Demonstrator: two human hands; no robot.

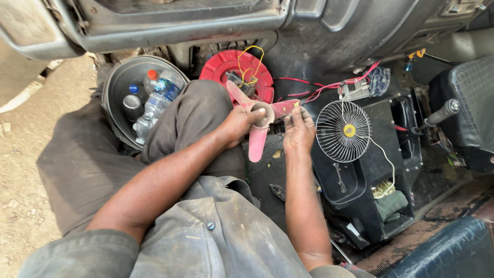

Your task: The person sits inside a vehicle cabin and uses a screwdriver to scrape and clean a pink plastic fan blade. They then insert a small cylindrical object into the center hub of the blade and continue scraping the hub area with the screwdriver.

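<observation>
You are holding the detached pink fan blade [256, 119] over your knee, left hand [237, 123] gripping its hub, right hand [298, 128] pinching a blade tip, while the red fan housing [231, 69] and wire guard [343, 131] are lying apart.

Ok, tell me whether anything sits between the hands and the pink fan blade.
Nothing visible does. The left hand already grips the pink fan blade at its hub, and the right hand touches a blade tip. The wire guard lies apart, further right.
</observation>
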